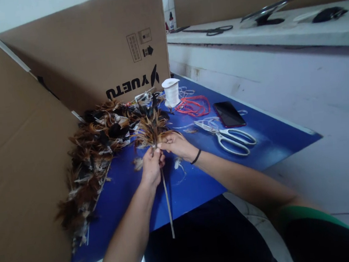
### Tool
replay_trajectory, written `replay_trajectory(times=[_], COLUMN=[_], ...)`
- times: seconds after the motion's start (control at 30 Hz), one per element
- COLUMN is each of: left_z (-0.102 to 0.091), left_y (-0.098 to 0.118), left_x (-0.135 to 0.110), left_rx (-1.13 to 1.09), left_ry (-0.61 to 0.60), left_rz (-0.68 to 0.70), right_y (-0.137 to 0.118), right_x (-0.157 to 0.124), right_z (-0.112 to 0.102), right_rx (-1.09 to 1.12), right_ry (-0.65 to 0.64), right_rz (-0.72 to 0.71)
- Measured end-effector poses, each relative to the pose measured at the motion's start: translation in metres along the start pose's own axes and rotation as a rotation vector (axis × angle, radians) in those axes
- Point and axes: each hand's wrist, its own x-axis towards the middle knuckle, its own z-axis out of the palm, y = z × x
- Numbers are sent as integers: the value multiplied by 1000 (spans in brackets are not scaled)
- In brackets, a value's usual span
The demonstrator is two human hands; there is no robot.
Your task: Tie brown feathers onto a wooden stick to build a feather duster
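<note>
Dark phone (229, 114) and brown cardboard (90, 52)

Clocking from the left hand (152, 166) and right hand (176, 144): the feather bunch (150, 127) is flaring at twelve, the feather heap (98, 141) is crowding eight to eleven, cardboard (90, 56) walling it in! The spool (172, 93) is standing at one, red cord (192, 107) sprawling at two, phone (229, 114) and scissors (236, 137) obstructing toward three. Bare table (195, 191) is offering passage at five, the stick (168, 203) bordering it at six.
</note>
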Motion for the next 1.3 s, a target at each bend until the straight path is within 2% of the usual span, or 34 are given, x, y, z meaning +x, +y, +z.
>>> replay_trajectory(times=[0.1, 0.17, 0.2, 0.27, 0.37, 0.47, 0.63, 0.73, 0.87, 1.13, 1.23, 1.3], left_z=[1, 1, 0, -1, -4, -8, -12, -14, -17, -21, -23, -23], left_y=[7, 13, 17, 23, 31, 34, 37, 41, 45, 47, 48, 48], left_x=[0, 0, 0, 0, 0, 0, 4, 5, 6, 7, 8, 8], left_rx=[-50, -94, -117, -141, -152, -164, -178, -183, -190, -198, -201, -203], left_ry=[25, 47, 52, 52, 46, 43, 81, 104, 111, 128, 124, 133], left_rz=[18, 34, 47, 77, 113, 129, 173, 187, 204, 230, 245, 252], right_y=[-5, -2, 3, 15, 33, 41, 25, 9, 3, 21, 19, 18], right_x=[-1, -1, 0, 2, 4, 3, -19, -39, -52, -40, -33, -20], right_z=[-22, -45, -56, -77, -94, -97, -87, -79, -64, -44, -42, -46], right_rx=[-133, -407, -603, -926, -1134, -1126, -848, -694, -671, -909, -984, -965], right_ry=[-15, 87, 155, 189, 104, 23, -191, -315, -424, -515, -501, -436], right_rz=[-75, -115, -107, -28, 79, 35, -324, -429, -471, -392, -398, -388])
